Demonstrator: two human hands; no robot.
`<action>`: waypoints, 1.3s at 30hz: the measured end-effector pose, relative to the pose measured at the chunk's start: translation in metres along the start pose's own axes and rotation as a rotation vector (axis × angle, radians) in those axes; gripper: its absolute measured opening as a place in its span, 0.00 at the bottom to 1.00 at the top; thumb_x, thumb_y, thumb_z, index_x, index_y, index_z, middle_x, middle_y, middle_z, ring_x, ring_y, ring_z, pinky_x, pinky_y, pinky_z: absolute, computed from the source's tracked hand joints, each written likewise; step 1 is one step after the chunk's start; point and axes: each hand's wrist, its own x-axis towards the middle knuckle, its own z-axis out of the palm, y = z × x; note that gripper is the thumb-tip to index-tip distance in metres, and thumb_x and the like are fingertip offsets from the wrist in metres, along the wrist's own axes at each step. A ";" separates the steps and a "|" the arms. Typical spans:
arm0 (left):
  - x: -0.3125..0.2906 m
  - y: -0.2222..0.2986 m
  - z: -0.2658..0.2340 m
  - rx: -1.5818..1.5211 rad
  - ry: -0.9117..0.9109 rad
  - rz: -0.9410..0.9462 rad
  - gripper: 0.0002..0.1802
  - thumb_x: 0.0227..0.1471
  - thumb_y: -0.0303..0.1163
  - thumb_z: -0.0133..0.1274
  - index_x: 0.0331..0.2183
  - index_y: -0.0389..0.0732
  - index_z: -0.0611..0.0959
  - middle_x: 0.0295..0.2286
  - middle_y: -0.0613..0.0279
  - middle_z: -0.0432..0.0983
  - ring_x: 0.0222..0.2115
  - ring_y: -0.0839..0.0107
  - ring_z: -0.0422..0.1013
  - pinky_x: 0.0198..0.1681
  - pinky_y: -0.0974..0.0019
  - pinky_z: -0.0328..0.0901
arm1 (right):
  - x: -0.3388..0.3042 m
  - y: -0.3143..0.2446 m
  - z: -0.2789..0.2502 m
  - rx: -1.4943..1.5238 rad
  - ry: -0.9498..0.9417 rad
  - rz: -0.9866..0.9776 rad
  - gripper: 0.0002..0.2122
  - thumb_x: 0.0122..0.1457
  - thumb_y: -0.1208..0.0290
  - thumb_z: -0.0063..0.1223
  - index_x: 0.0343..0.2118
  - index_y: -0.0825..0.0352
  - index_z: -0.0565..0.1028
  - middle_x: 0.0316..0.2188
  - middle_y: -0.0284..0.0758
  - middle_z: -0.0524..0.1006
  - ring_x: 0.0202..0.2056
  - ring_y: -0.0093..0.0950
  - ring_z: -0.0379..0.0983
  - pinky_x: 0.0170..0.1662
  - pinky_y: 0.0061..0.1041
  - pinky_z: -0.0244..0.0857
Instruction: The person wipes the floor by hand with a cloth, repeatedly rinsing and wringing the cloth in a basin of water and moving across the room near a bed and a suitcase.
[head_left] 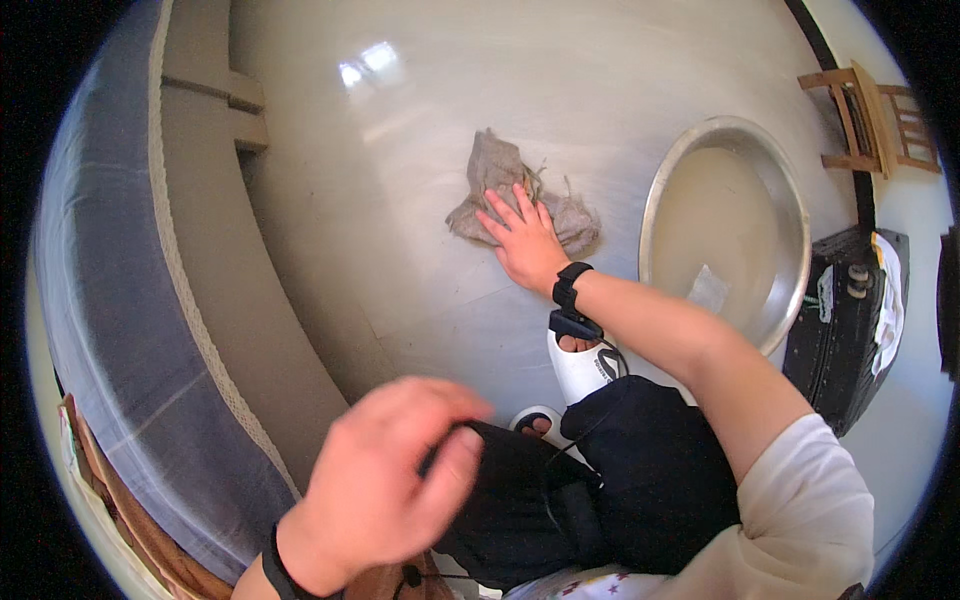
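A crumpled grey-brown rag [497,165] with frayed threads lies on the pale floor. My right hand [527,240] presses flat on it, fingers spread, and a black band with a small box circles that wrist. Close to the camera, my left hand [395,470] hovers by my black-clad knee. Its fingers bend loosely with the thumb apart, slightly blurred, and nothing shows in it. To the right of the rag stands a wide metal basin [652,215] holding cloudy water, with a pale translucent patch in it.
A bed with a grey-blue, lace-edged cover [110,300] runs along the left side. My white slippers [580,368] are just below the rag. Beyond the basin are a black suitcase [825,345] and a wooden chair [865,120] near the dark wall edge.
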 end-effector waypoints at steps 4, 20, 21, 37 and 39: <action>-0.012 0.012 0.025 0.016 -0.117 0.181 0.12 0.51 0.31 0.58 0.39 0.39 0.83 0.35 0.56 0.78 0.38 0.56 0.76 0.43 0.57 0.70 | -0.017 -0.016 0.003 -0.067 -0.143 -0.155 0.30 0.56 0.66 0.56 0.65 0.58 0.67 0.72 0.34 0.52 0.71 0.47 0.43 0.64 0.55 0.51; -0.007 0.004 0.052 0.122 -0.046 0.173 0.10 0.44 0.32 0.58 0.32 0.41 0.80 0.28 0.62 0.70 0.32 0.63 0.69 0.39 0.60 0.65 | -0.001 -0.045 0.017 0.079 -0.081 -0.217 0.24 0.59 0.59 0.56 0.59 0.49 0.72 0.70 0.40 0.54 0.70 0.47 0.48 0.69 0.53 0.47; -0.007 0.004 0.053 0.153 -0.020 0.187 0.09 0.44 0.32 0.57 0.31 0.41 0.79 0.28 0.62 0.70 0.31 0.63 0.68 0.38 0.61 0.64 | -0.012 -0.053 0.027 0.085 -0.088 -0.220 0.24 0.59 0.59 0.56 0.59 0.49 0.72 0.70 0.40 0.54 0.70 0.47 0.48 0.69 0.53 0.47; -0.017 -0.014 0.068 0.376 0.052 0.182 0.09 0.44 0.33 0.52 0.30 0.40 0.79 0.26 0.62 0.69 0.30 0.63 0.67 0.35 0.61 0.63 | 0.012 -0.066 0.038 0.097 -0.037 -0.323 0.22 0.57 0.64 0.56 0.56 0.54 0.74 0.67 0.39 0.61 0.68 0.48 0.53 0.68 0.50 0.50; -0.008 -0.010 0.063 0.360 0.034 0.199 0.09 0.44 0.33 0.52 0.30 0.40 0.79 0.26 0.61 0.69 0.30 0.63 0.68 0.35 0.61 0.63 | -0.032 -0.061 0.067 0.213 -0.227 -0.669 0.21 0.60 0.63 0.51 0.58 0.56 0.73 0.66 0.38 0.64 0.68 0.44 0.54 0.70 0.46 0.49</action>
